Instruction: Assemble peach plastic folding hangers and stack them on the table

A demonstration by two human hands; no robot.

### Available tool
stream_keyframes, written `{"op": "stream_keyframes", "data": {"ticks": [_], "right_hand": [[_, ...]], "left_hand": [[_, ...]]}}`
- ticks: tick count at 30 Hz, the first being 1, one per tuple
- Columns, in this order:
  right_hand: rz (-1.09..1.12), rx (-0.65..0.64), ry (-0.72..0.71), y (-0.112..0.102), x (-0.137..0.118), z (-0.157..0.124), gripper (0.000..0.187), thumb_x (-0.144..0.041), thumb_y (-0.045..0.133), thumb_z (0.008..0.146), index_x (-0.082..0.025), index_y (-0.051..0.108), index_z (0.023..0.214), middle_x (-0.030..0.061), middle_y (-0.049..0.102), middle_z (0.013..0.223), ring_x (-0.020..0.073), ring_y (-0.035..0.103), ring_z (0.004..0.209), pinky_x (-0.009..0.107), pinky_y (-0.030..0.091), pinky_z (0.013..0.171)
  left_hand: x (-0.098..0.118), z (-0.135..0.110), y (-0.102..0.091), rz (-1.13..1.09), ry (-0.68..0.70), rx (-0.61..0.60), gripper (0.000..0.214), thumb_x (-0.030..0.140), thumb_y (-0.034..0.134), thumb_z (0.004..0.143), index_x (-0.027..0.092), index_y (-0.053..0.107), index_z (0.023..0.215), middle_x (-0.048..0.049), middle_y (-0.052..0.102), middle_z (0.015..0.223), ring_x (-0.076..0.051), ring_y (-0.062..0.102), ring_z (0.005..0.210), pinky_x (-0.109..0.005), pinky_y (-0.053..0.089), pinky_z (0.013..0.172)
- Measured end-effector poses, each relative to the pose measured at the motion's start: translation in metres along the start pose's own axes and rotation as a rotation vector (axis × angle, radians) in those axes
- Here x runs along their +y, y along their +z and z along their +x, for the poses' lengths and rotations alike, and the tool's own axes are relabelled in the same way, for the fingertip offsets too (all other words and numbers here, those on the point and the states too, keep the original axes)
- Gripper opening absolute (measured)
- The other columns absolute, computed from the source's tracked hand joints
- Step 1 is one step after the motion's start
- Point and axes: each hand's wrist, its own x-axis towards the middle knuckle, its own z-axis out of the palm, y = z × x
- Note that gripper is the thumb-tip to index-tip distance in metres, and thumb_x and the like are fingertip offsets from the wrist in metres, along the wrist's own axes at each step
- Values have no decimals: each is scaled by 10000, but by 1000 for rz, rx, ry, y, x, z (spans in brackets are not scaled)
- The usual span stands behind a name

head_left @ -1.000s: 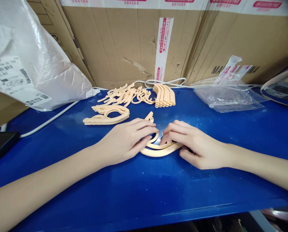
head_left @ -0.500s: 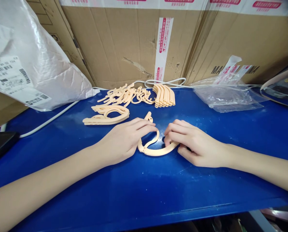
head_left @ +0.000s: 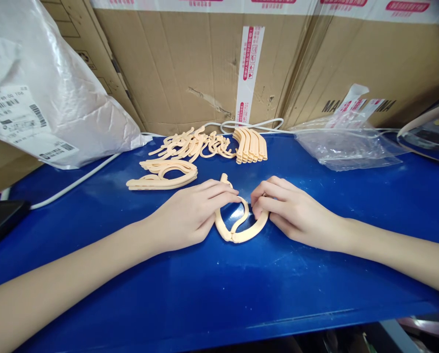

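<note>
A cream plastic folding hanger (head_left: pixel 249 234) lies on the blue tabletop between my hands, its two curved arms meeting near the front and a hook curling up between them. My left hand (head_left: pixel 192 213) is closed on the left arm, whose end sticks out past the fingers. The right arm's end is in the bent fingers of my right hand (head_left: pixel 296 211); my fingers hide part of it. Just beyond my left hand rests a small stack of folded hangers (head_left: pixel 160 183).
Behind the folded ones lie a heap of loose hooks (head_left: pixel 190 144) and a row of curved hanger arms (head_left: pixel 251 146). A clear plastic bag (head_left: pixel 348 149), a white package (head_left: pixel 64 103) and cardboard boxes (head_left: pixel 190 63) border the table. A white cable (head_left: pixel 75 185) runs at left.
The hanger's two arms have swung closer together into a V, and their joint has shifted right and slightly toward me. My right hand has turned slightly with its arm.
</note>
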Motion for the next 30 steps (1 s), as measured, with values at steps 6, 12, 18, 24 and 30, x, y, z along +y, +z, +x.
{"op": "stream_keyframes", "data": {"ticks": [6,12,18,24,30], "right_hand": [[-18,6,-12,2,2,-3,211,-35,405,898,-187,550,906,80,549,1050,202,460,946,361,397,816],[-29,4,-9,1,3,-3,208,-43,415,894,-191,558,924,80,544,1058,207,464,968,370,399,828],[-26,6,-12,2,3,-3,204,-44,414,897,-189,555,923,78,543,1063,205,461,973,368,397,835],[-38,12,-15,2,3,-3,206,-47,417,896,-194,559,926,76,557,1040,206,467,946,361,401,802],[-39,17,-23,1,2,-2,208,-46,409,900,-187,558,933,78,573,1025,201,468,947,350,405,811]], "left_hand": [[1,1,-2,-22,21,-11,407,63,400,888,194,536,1249,-57,571,1319,-196,497,1239,-389,404,1078],[1,0,-1,-18,15,-10,391,83,398,903,191,522,1257,-68,562,1326,-203,510,1223,-389,418,1064],[1,0,0,3,0,-10,395,107,384,921,184,484,1295,-68,531,1355,-206,491,1239,-369,416,1061],[1,-1,-1,14,-4,1,387,104,384,921,189,502,1279,-71,541,1339,-212,498,1234,-377,434,1041],[0,0,0,9,4,3,376,104,384,925,186,514,1268,-71,544,1333,-209,500,1222,-377,438,1034]]}}
